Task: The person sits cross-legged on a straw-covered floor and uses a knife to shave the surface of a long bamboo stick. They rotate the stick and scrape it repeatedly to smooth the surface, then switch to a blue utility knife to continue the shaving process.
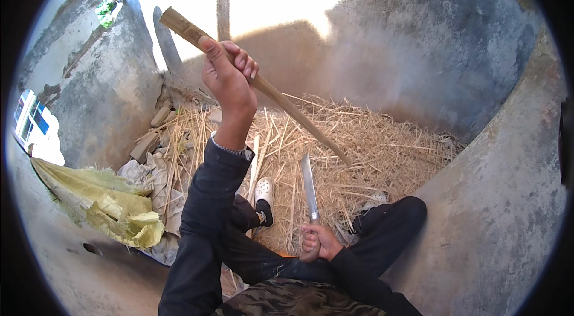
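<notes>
My left hand (230, 74) is raised and closed round a long, pale brown bamboo strip (293, 110). Its thick end points up to the far left, and its thin end slants down to the right over the shavings. Low in front of my lap, my right hand (321, 242) grips the handle of a large knife (310, 187). The blade stands away from me, tip forward, its metal bright. Blade and bamboo strip appear apart, with the strip's thin end passing beyond the knife tip.
Pale shavings and slivers (382, 142) cover the floor. Rough grey walls (430, 47) close in around me. To the left lies a crumpled yellow-green sheet (113, 202), near stones and torn sacking (158, 175). My foot in a white clog (264, 190) rests among the slivers.
</notes>
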